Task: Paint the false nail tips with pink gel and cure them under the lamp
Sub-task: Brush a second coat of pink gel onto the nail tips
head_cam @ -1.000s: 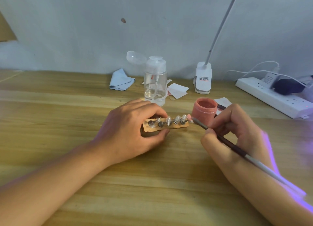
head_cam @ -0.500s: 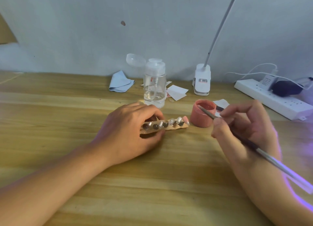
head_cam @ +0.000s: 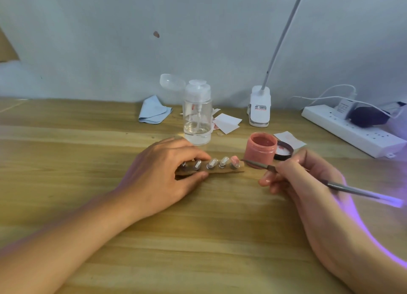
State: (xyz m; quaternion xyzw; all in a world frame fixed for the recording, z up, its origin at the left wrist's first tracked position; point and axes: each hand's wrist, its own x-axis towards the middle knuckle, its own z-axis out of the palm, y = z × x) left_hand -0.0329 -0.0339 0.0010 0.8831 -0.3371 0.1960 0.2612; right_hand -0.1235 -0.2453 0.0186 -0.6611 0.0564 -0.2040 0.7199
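A wooden strip (head_cam: 226, 171) lies on the table with several clear false nail tips (head_cam: 212, 163) standing on it; the rightmost tip (head_cam: 234, 160) is pink. My left hand (head_cam: 163, 174) grips the strip's left end between thumb and fingers. My right hand (head_cam: 306, 179) pinches a thin brush (head_cam: 343, 187), whose tip (head_cam: 244, 161) sits just right of the pink nail. The open pink gel jar (head_cam: 261, 150) stands right behind the brush tip, with its black lid (head_cam: 285, 150) beside it.
A clear pump bottle (head_cam: 197, 115), a blue cloth (head_cam: 154, 111) and paper squares (head_cam: 226, 122) lie behind the strip. The white clip lamp base (head_cam: 259, 106) stands at the back, its neck rising up. A white power strip (head_cam: 352, 133) lies at the right. Violet light falls from the right.
My right hand dipped the brush into the pink jar, then brought it back down to the right end of the strip. My left hand kept holding the strip.
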